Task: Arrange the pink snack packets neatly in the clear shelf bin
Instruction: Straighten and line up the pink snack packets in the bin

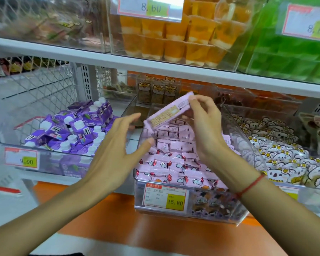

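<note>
Right hand (201, 115) pinched one packet (166, 112) above the bin (235, 124); left hand (116, 145) hovered released beside it. Next, laying it flat among the rows (174, 156) below the fingers.

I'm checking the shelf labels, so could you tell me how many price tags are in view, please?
5: the 8.60 tag top centre, another 8.60 tag top right, the 9.90 tag left, the 15.80 tag on the pink-packet bin, and one partly hidden behind the right forearm.

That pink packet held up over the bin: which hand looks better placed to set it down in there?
Probably the right hand: it already pinches the pink packet above the clear bin. The left hand is open, holding nothing.
</note>
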`<move>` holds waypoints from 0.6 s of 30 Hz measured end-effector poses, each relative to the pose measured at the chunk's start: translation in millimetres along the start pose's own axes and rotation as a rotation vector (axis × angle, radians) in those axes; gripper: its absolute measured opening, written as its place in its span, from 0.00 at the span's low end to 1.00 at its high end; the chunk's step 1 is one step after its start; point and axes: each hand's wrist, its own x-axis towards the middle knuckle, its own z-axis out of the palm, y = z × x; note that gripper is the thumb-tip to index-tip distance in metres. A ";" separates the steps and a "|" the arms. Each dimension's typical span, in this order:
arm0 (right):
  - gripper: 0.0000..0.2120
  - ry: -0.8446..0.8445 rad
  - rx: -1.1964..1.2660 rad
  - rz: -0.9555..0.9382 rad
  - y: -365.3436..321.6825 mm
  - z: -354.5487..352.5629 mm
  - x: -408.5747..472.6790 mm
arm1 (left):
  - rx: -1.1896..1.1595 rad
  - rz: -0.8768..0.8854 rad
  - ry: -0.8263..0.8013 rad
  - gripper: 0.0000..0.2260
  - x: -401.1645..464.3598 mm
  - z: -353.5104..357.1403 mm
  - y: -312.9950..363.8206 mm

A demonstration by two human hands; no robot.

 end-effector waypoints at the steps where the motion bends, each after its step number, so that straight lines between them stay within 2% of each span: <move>1: 0.05 -0.022 0.054 0.042 -1.5 -4.7 -4.8 | 0.012 0.069 0.002 0.28 -0.6 -0.8 4.0; 3: 0.06 -0.087 0.138 0.142 -1.1 -12.6 -12.7 | 0.066 0.192 -0.017 0.29 0.1 -1.0 10.4; 6: 0.08 -0.180 0.216 0.305 -0.3 -19.6 -18.7 | 0.066 0.276 0.008 0.23 0.9 -0.3 13.9; 8: 0.11 -0.202 0.222 0.386 -2.7 -23.6 -18.6 | 0.040 0.262 0.026 0.21 1.5 -1.5 14.9; 10: 0.12 -0.172 0.107 0.377 -4.3 -26.9 -16.5 | -0.005 0.178 0.030 0.18 2.3 -2.0 17.7; 13: 0.09 -0.169 -0.312 0.087 -6.0 -31.1 -18.1 | -0.257 -0.029 0.049 0.12 3.7 0.5 25.6; 15: 0.16 -0.336 -0.467 -0.149 -8.8 -33.4 -24.4 | -0.339 -0.101 0.057 0.07 3.3 2.4 28.4; 18: 0.28 -0.585 -0.787 -0.377 -6.0 -34.4 -31.9 | -0.413 -0.124 0.028 0.06 2.4 3.0 31.6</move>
